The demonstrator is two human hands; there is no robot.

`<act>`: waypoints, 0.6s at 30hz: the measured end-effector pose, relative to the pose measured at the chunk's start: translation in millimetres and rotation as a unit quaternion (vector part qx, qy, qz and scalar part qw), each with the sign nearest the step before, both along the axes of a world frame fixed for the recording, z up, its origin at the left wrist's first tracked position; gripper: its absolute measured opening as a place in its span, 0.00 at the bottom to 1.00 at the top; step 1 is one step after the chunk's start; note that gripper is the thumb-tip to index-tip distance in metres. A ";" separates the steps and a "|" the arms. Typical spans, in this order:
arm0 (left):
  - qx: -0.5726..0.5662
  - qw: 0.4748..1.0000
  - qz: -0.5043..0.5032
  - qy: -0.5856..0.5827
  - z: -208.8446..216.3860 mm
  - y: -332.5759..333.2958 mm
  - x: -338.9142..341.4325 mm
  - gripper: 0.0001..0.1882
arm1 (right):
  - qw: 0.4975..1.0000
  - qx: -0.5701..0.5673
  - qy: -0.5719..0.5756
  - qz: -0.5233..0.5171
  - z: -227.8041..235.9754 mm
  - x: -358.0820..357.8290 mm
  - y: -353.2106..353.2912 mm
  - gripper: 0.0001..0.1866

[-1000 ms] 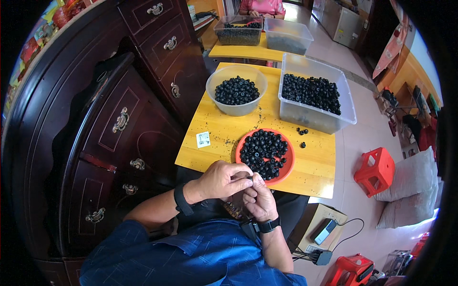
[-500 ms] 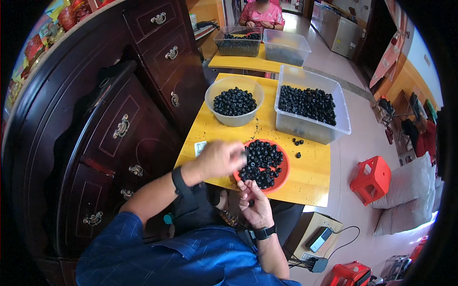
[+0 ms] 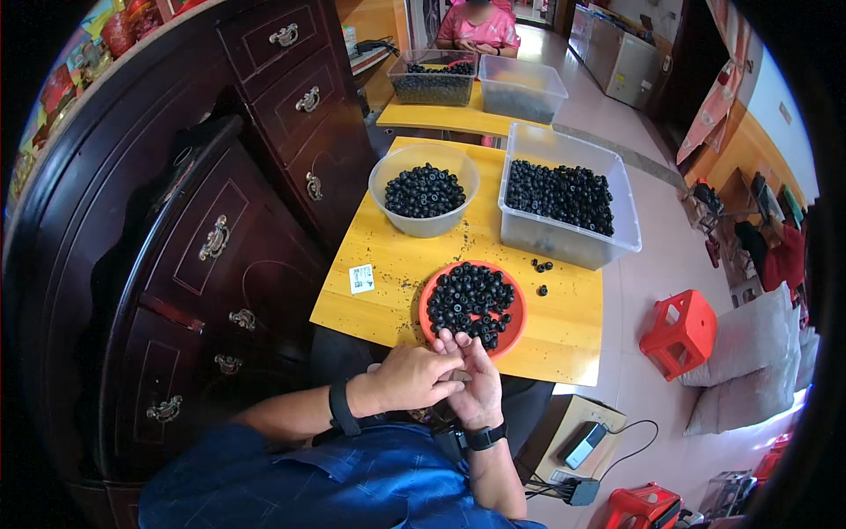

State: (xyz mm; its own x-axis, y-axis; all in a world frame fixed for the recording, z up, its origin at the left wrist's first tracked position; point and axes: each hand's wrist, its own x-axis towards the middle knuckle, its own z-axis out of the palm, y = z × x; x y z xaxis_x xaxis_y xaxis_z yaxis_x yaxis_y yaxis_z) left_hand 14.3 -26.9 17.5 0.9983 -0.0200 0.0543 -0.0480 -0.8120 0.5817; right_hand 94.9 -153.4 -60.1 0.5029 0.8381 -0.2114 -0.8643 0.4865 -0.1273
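My left hand [image 3: 407, 377] and my right hand [image 3: 478, 388] meet just in front of an orange-red plate [image 3: 518, 328]. The plate carries a heap of small black ring-shaped parts [image 3: 467, 295], with bare patches showing between some of them. The left fingers are pinched together against the right palm and fingers. My right hand is turned palm up, its fingers bent at the plate's near rim. Whatever lies between the two hands is hidden by the fingers.
On the yellow table [image 3: 564, 335] stand a round translucent tub [image 3: 425, 225] and a rectangular clear bin [image 3: 564, 242], both holding black parts. A few loose parts [image 3: 542, 290] and a white label [image 3: 361, 279] lie nearby. Another person [image 3: 480, 31] sits beyond a second table. Red stool [image 3: 679, 335] at right.
My left hand has come from over the plate's left side, back toward me, to meet my right hand. The white label is now uncovered. The view has shifted slightly.
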 end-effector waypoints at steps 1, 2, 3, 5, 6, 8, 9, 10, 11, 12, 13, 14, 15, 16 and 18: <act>0.007 1.000 0.011 -0.008 -2.1 -2.2 -2.0 0.11 | 1.000 0.000 -0.001 0.001 -0.9 -0.6 0.1 0.18; 0.015 0.999 0.022 -0.016 -3.4 -3.2 -2.9 0.10 | 1.000 -0.002 0.003 0.002 -1.3 -1.1 0.3 0.18; 0.016 0.999 0.023 -0.017 -5.2 -3.1 -2.6 0.10 | 1.000 -0.003 0.008 0.003 -1.1 -1.3 0.7 0.18; -0.014 0.997 0.020 -0.068 -7.7 -2.4 -2.8 0.10 | 1.000 0.004 0.000 0.005 0.7 -3.1 2.9 0.18; -0.013 0.997 0.020 -0.068 -6.2 -1.1 -2.7 0.10 | 1.000 0.012 -0.007 0.006 2.1 -4.0 3.9 0.18; -0.039 0.992 0.070 -0.096 2.2 4.6 -0.2 0.12 | 1.000 0.013 -0.026 0.004 4.5 -6.0 4.2 0.18; -0.033 0.990 0.070 -0.118 2.1 9.3 0.7 0.13 | 0.999 0.013 -0.044 0.002 6.6 -7.2 4.5 0.18; -0.041 0.988 0.073 -0.126 5.3 10.8 3.0 0.14 | 0.997 0.025 -0.072 -0.004 12.9 -8.1 4.7 0.17; -0.049 0.987 0.076 -0.134 8.8 11.4 4.6 0.15 | 0.997 0.024 -0.072 -0.005 15.9 -9.1 5.0 0.17; -0.050 0.987 0.075 -0.134 11.1 11.6 4.8 0.15 | 0.995 0.013 -0.100 -0.007 17.9 -10.0 5.2 0.16; -0.049 0.990 0.077 -0.111 13.5 11.6 4.5 0.15 | 0.992 0.002 -0.127 -0.009 19.7 -10.2 5.0 0.15; -0.048 0.992 0.080 -0.087 14.5 11.2 4.4 0.15 | 0.993 0.008 -0.118 -0.008 21.1 -9.2 4.7 0.14; -0.049 0.992 0.078 -0.087 13.8 10.3 4.4 0.15 | 0.993 0.007 -0.118 -0.009 22.1 -8.4 4.0 0.14; -0.067 0.989 0.079 -0.102 12.3 9.8 3.8 0.16 | 0.993 -0.004 -0.122 -0.004 22.7 -7.9 3.7 0.13; -0.084 0.986 0.080 -0.116 9.4 10.6 3.0 0.18 | 0.992 -0.016 -0.124 0.001 21.6 -7.1 2.3 0.13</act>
State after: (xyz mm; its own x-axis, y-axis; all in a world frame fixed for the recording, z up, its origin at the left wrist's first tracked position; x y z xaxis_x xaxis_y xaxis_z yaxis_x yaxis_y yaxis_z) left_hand 17.3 -16.4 26.9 0.9481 0.1657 0.2714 -0.0751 -0.7125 0.6977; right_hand 87.8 -151.1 -38.5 0.5406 0.8344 -0.1078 -0.8055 0.4763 -0.3525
